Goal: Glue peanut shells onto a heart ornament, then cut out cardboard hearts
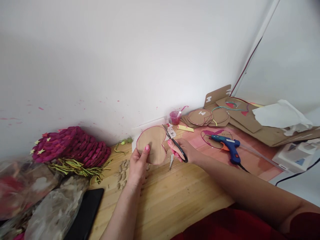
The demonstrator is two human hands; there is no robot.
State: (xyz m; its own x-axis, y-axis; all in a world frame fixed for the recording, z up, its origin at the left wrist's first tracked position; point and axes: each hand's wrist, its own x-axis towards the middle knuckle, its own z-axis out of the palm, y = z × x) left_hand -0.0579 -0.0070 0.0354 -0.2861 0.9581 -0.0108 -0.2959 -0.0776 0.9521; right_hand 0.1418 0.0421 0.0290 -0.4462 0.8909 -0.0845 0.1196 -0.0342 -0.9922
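My left hand (139, 163) grips a rounded cardboard cutout (152, 141) by its lower left edge, thumb on top. The piece has a pink-drawn outline and a notch on its right side. In my right hand (183, 150) is a pair of black-handled scissors (178, 145), its blade end close to the cutout's upper right edge. Whether the blades touch the cardboard, I cannot tell. Below the right hand lies a small pale pointed scrap (171, 161). Several peanuts (122, 175) are on the wooden table (170, 203) left of the cutout.
A blue glue gun (230, 145) with a cord lies at right on a pink-stained sheet. Behind it are cardboard cutouts (200, 117) and a pink-stained cup (175, 117). At left are stacked magenta pieces (75, 146), plastic bags (55, 206) and a black flat object (86, 213).
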